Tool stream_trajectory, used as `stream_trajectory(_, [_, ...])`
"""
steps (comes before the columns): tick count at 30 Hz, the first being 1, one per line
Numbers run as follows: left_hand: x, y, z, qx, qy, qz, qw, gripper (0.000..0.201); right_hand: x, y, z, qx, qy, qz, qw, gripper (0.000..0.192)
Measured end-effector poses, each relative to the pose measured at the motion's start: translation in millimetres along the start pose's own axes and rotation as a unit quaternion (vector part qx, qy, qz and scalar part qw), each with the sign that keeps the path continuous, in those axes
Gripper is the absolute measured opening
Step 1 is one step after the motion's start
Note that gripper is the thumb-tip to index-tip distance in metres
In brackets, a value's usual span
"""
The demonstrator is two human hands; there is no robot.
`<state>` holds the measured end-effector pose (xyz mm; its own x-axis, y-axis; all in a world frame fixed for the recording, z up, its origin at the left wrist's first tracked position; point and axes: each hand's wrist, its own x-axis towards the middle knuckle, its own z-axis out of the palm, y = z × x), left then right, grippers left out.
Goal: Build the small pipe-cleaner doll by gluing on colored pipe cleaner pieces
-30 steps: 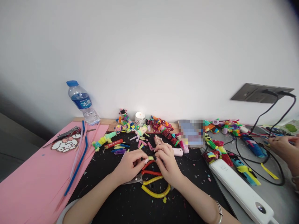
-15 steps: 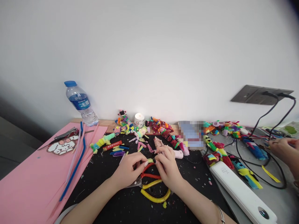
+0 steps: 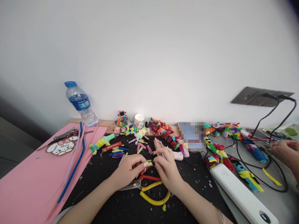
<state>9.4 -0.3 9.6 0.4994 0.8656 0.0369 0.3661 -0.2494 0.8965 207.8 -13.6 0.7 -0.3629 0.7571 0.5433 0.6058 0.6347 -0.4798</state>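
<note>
At the middle of the black mat [image 3: 109, 205], a short yellow-green pipe-cleaner piece [image 3: 149, 163] is pinched between the two hands. The left hand [image 3: 127, 171] is closed on its near end, with the fingers curled inward and the thumb tip pressed against the index finger. The right hand [image 3: 167, 169] is closed on the opposite end, dark-painted fingertips [image 3: 153, 163] meeting those of the left. The piece is thus held just above the mat, directly over the scissors; this two-ended grip appears suited to keeping so small and springy a part steady and turned toward the eyes.

Both forearms are laid low across the mat and converge from the lower corners, wrists slightly raised and knuckles upward. A bracelet [image 3: 221, 214] is worn on the right wrist.

Beneath the hands lie scissors [image 3: 153, 190] with red and yellow handles, kept within immediate reach. Finished pipe-cleaner figures [image 3: 163, 130] are lined along the wall edge, with loose cut pieces [image 3: 118, 152] scattered nearer the hands. To the left, pink paper [image 3: 30, 180] carries long straws [image 3: 73, 165] and a water bottle [image 3: 80, 102] stands behind it. To the right, a white power strip [image 3: 240, 196] lies on the grey surface, and another person's hand [image 3: 283, 152] rests among cables [image 3: 257, 161], well apart from the work.
</note>
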Motion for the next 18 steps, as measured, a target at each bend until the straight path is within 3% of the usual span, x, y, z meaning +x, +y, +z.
stream_trajectory(18, [-0.7,2.4,0.8,0.012,0.002,0.004,1.000,0.029,1.7,-1.6,-0.3,-0.010,-0.002,-0.013,1.000,0.015])
